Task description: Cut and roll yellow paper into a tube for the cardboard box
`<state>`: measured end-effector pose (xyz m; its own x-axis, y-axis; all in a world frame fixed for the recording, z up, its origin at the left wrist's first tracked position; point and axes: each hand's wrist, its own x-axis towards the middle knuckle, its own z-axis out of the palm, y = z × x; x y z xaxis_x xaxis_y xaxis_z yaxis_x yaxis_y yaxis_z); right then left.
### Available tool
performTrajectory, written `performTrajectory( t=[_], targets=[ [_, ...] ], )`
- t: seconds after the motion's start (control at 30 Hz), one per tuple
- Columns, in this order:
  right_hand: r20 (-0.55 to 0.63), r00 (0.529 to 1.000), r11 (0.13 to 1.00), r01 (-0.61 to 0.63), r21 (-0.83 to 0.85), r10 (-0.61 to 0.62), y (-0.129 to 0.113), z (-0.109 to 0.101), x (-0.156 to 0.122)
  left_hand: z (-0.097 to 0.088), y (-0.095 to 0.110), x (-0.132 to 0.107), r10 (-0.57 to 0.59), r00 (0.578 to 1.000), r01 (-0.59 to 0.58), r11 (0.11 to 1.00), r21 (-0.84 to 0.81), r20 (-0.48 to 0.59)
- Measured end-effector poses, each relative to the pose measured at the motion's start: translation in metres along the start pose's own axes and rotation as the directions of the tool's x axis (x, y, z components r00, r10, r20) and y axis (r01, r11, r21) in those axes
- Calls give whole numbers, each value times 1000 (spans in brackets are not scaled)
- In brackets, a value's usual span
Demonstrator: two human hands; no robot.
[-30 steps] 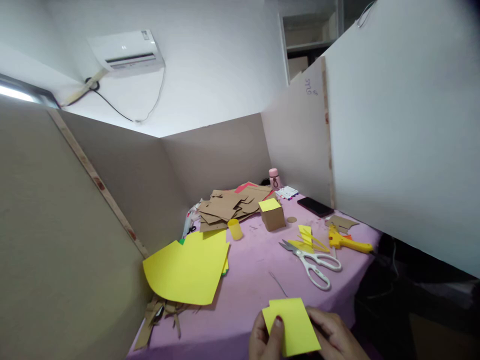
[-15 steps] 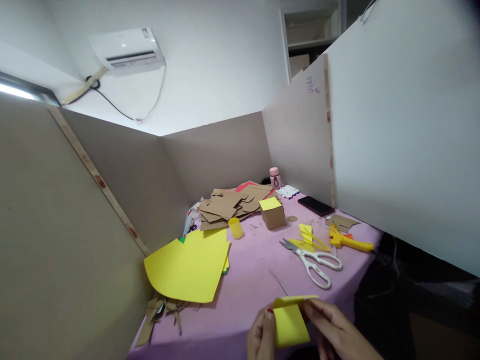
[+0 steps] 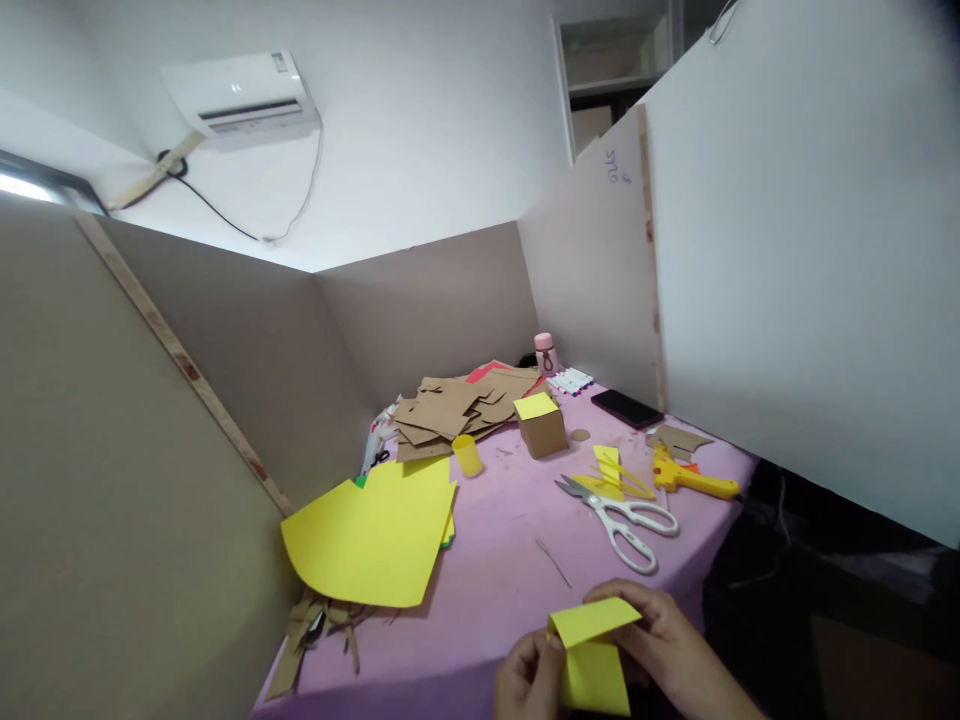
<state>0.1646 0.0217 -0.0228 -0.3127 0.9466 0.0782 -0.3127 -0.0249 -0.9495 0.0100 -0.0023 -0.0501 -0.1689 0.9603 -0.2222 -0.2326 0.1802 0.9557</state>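
Note:
At the near edge of the pink table (image 3: 495, 590), both my hands hold a small yellow paper piece (image 3: 592, 655). Its top flap is bent over toward me. My left hand (image 3: 529, 680) pinches the paper's left edge with thumb and fingers. On the right side, my right hand (image 3: 667, 650) grips the folded flap with its fingers curled over the top. The lower part of both hands runs out of the picture.
White-handled scissors (image 3: 626, 520) and yellow paper strips (image 3: 611, 475) lie beyond my hands, with a yellow glue gun (image 3: 686, 478) and a black phone (image 3: 626, 408) to the right. A cardboard cube (image 3: 540, 425), cardboard pile (image 3: 450, 410), yellow cup (image 3: 467, 455) and large yellow sheet (image 3: 371, 535) sit left. Partition boards enclose the table.
The flat yellow piece has been folded: its top edge came over toward me and the flap now stands up. My hands stayed at the table's near edge.

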Motion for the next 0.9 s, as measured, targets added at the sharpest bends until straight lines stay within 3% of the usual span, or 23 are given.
performTrajectory(
  t=[0.33,0.57,0.9],
  targets=[
    [-8,1000,999,25,-49,-25,-1,2,-8,3,6,-3,-58,998,57,998,-19,-18],
    [103,962,925,272,-266,-253,-1,0,-10,4,22,-12,-28,1000,28,999,-25,-8],
    [139,937,850,349,-393,-321,9,-9,-9,11,33,-16,-157,984,172,964,-204,89]
  ],
)
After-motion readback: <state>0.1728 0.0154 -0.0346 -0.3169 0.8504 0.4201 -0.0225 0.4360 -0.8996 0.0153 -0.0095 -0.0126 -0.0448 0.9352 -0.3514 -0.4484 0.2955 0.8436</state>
